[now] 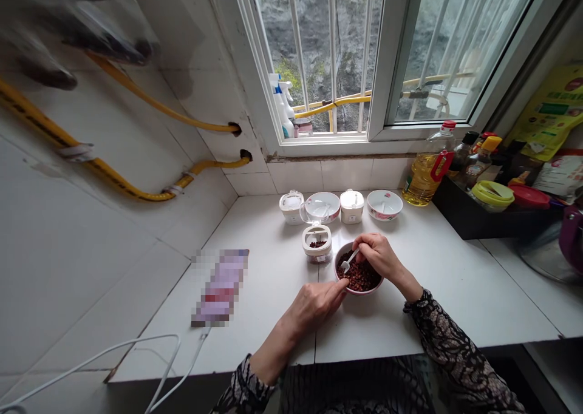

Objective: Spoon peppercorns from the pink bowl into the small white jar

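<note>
A bowl [359,292] of dark red, peppercorn-like spice [364,275] stands near the middle of the counter. My right hand [378,255] pinches a small white spoon [348,264], its scoop end dipping into the spice. At the bowl's near left rim, my left hand [316,305] grips the edge, with the thumb side resting on it and the other fingers partly hidden. Just behind and to the left sits a small seasoning jar [317,257] with its lid raised and some of the same dark spice inside.
Along the wall stand two white lidded jars [352,207] and two bowls [385,206]. An oil bottle [421,174] is beside a black condiment box [469,217]. On the left lies a blurred-out phone-like object [221,288] with a white cable [177,353].
</note>
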The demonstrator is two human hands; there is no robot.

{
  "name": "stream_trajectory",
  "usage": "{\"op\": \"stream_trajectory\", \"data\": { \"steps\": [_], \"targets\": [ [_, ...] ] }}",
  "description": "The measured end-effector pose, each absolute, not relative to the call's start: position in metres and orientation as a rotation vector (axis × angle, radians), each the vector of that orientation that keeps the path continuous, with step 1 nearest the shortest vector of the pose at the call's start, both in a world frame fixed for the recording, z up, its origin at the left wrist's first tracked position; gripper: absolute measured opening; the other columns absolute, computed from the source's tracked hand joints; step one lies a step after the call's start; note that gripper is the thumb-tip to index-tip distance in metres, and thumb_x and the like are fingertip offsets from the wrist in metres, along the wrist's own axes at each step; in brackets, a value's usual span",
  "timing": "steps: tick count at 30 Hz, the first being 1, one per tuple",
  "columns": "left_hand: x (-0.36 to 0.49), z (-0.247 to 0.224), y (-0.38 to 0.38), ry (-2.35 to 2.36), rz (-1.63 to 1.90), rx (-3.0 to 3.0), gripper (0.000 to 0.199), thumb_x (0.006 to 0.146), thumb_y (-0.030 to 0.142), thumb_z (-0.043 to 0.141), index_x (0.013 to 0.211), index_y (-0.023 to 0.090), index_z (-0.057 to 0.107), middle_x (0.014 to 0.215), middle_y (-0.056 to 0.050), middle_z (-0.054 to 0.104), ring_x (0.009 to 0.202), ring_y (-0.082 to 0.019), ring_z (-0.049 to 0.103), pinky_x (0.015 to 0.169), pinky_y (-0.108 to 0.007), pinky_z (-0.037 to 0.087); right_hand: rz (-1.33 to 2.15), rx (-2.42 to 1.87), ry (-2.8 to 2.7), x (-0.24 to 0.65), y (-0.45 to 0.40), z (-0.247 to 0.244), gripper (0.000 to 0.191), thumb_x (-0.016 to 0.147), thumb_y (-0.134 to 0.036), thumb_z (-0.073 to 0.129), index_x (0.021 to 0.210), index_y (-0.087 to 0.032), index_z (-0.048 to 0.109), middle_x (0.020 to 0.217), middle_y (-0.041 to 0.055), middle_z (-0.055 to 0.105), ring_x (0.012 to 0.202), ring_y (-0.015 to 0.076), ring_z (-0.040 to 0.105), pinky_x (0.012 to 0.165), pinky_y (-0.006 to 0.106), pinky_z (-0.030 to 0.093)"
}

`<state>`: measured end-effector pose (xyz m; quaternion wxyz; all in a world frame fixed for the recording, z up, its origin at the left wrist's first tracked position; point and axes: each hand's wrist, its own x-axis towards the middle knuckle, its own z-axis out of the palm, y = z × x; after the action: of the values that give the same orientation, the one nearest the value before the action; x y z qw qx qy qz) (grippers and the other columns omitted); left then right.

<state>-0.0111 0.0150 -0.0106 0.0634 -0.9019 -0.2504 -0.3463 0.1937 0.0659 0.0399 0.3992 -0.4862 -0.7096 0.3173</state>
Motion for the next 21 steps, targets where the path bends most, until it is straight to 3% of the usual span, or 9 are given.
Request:
{"op": "stream_trajectory", "data": {
  "steps": [4,21],
  "targets": [
    [-0.0115,-0.0114,0.0156,-0.756,-1.053,-2.711,0.02,0.102,0.018,0.039,0.111,0.012,0.056,0.067,0.0,0.065,0.052,-0.01,0.062,0.046,-0.018,0.046,0.987,-1.289,-1.584,0.1983,0.0672,0.0414,0.018,0.07,-0.018,0.044,0.067,-0.02,0.062,0.048,-0.0025,0.063,0.047,0.0149,0.059,0.054,0.025,0.046],
    [-0.0106,-0.0099,0.0142,-0.76,-1.055,-2.725,0.021,0.103,0.018,0.037,0.112,0.012,0.055,0.065,0.0,0.064,0.05,-0.01,0.06,0.044,-0.018,0.043,1.141,-1.236,-1.314,0.2036,0.075,0.0445,0.016,0.064,-0.026,0.049,0.063,-0.018,0.062,0.044,-0.0014,0.059,0.043,0.0126,0.051,0.05,0.024,0.043]
  ]
}}
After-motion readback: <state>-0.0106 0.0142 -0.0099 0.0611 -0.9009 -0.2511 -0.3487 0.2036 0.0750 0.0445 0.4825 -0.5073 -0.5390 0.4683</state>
